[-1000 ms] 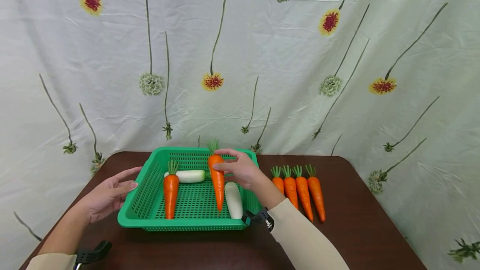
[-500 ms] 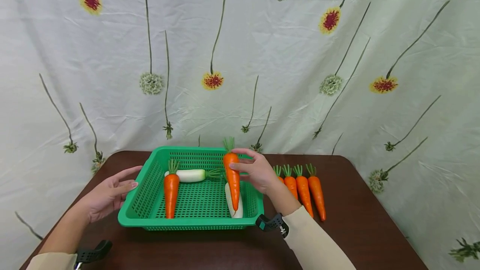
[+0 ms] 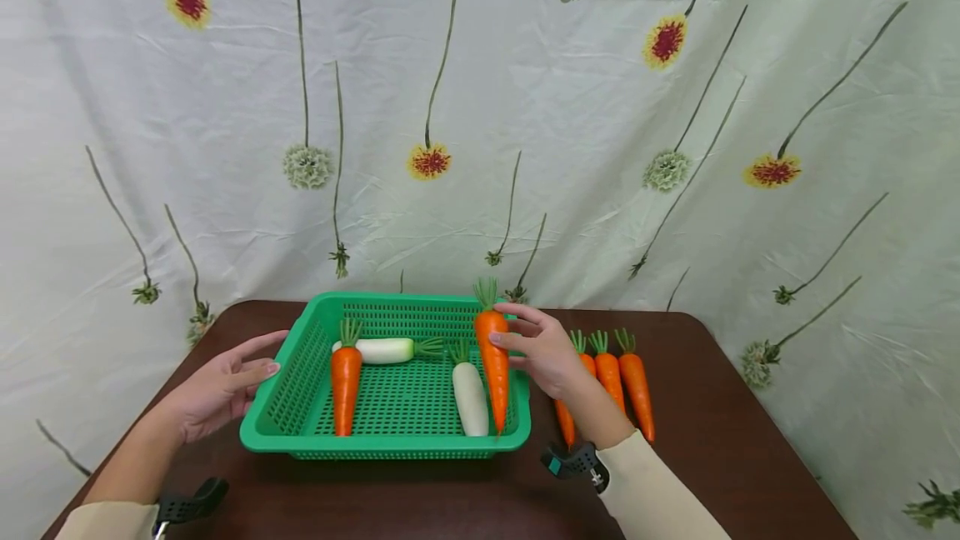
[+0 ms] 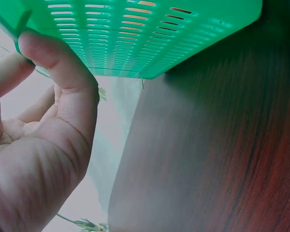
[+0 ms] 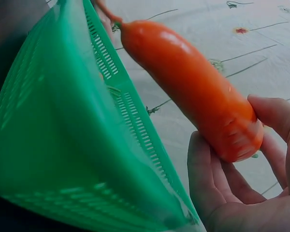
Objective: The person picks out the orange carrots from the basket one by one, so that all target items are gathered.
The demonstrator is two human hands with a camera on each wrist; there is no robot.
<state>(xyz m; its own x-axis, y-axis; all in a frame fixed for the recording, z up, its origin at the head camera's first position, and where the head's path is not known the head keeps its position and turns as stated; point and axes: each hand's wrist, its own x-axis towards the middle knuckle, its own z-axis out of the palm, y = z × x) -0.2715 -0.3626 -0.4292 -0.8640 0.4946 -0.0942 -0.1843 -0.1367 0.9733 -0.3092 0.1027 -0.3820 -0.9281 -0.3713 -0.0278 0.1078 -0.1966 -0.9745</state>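
While the left hand (image 3: 217,394) pinches a basket (image 3: 382,444), the right hand (image 3: 549,350) grips a glossy orange carrot (image 3: 495,377).

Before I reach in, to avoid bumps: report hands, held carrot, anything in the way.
Left hand touching left rim of green basket. Right hand gripping carrot near its top. White radish just left of it, head view.

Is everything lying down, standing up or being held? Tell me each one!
Left hand: holding the basket
Right hand: gripping a carrot
Basket: upright on the table
Gripped carrot: slanting, leaves up
Basket carrot: lying
Back radish: lying crosswise
Front radish: lying lengthwise
Table carrots: lying, partly hidden
Cloth: hanging, creased
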